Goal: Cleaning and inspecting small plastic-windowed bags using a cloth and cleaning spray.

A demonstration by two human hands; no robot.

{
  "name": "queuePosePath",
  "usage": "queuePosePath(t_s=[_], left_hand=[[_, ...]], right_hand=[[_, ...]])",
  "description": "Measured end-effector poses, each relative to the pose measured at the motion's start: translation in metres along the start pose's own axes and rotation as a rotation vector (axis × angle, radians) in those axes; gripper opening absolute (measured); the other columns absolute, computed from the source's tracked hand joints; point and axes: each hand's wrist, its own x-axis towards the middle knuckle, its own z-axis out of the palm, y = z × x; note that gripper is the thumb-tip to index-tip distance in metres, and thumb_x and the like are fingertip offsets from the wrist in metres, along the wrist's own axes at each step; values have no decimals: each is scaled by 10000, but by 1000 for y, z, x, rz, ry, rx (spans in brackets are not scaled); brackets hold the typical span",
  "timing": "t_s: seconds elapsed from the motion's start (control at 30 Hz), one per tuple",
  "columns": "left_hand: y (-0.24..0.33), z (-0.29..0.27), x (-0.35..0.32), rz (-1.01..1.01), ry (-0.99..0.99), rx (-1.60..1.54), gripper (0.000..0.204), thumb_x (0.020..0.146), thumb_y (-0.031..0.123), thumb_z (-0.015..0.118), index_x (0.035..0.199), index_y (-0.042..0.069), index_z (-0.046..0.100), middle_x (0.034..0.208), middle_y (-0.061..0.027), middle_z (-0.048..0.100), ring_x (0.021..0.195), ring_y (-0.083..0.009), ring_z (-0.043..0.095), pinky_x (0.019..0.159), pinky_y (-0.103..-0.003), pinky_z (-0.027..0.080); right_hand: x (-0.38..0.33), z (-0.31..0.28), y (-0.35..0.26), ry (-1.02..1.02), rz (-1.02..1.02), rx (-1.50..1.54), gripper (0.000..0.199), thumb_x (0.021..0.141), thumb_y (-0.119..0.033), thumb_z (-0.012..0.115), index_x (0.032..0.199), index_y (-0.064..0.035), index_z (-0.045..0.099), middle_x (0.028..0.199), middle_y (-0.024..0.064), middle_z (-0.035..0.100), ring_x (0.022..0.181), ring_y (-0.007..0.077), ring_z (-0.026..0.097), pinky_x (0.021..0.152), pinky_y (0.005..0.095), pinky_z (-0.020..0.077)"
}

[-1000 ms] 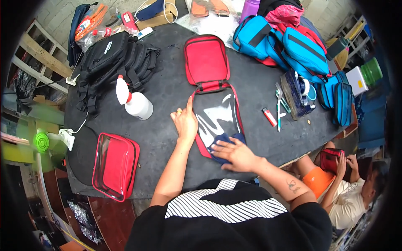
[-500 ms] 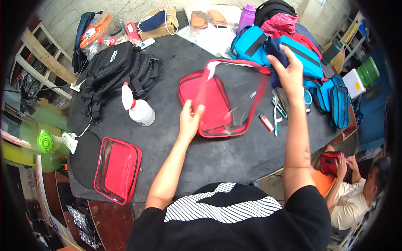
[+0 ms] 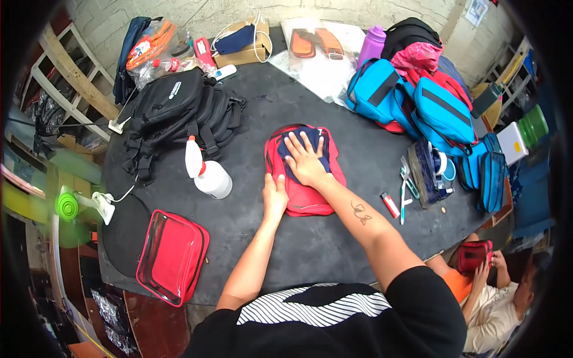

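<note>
A red pouch with dark piping lies on the black table in front of me. On top of it rests a folded navy cloth. My right hand presses flat on the cloth, its fingers spread. At the pouch's left side, my left hand grips the edge, thumb above; its other fingertips are partly hidden. A second red pouch with a clear window lies at the table's near left. The first pouch's clear side is hard to make out here.
A white spray bottle stands left of the pouch, before a black backpack. To the right lie a red lighter, scissors and blue bags. A person sits at lower right holding a red pouch.
The navy cloth has come down from my raised right hand onto the red pouch. The pouch's clear side, held up before, is now down, and my right hand has flattened on the cloth.
</note>
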Motion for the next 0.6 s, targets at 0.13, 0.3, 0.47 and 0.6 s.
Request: queuePosePath(t_s=[0.13, 0.3, 0.47, 0.6], left_hand=[[34, -8, -11, -176, 36, -155, 296, 964, 226, 503, 1049, -57, 505, 956, -305, 612, 920, -467, 596, 794, -467, 456], [52, -22, -16, -22, 116, 6, 266, 946, 203, 529, 1043, -44, 502, 978, -287, 581, 968, -445, 573, 770, -460, 455], [98, -77, -40, 634, 641, 411, 486, 852, 138, 647, 1239, -53, 425, 1219, -208, 415, 1211, -354, 356, 1010, -451, 327], [87, -155, 32, 491, 694, -53, 731, 731, 40, 756, 1360, 20, 387, 1334, -168, 419, 1244, -298, 422, 1065, -446, 328]], right_hand=[[-18, -10, -12, -131, 106, 168, 622, 972, -445, 347, 1458, -58, 314, 1558, 124, 206, 1436, 359, 151, 1074, 692, 79], [-97, -84, -28, -285, -2, 429, 479, 865, -253, 559, 1302, -59, 519, 1353, 152, 496, 1275, 324, 440, 1057, 514, 308], [-157, -150, 1, 328, 68, 539, 358, 743, 52, 542, 1076, -33, 641, 1089, 132, 657, 1065, 303, 597, 947, 377, 444], [-186, -159, 39, 580, 458, 720, 261, 872, 12, 520, 1104, -5, 636, 951, 20, 648, 802, 101, 587, 730, 230, 466]])
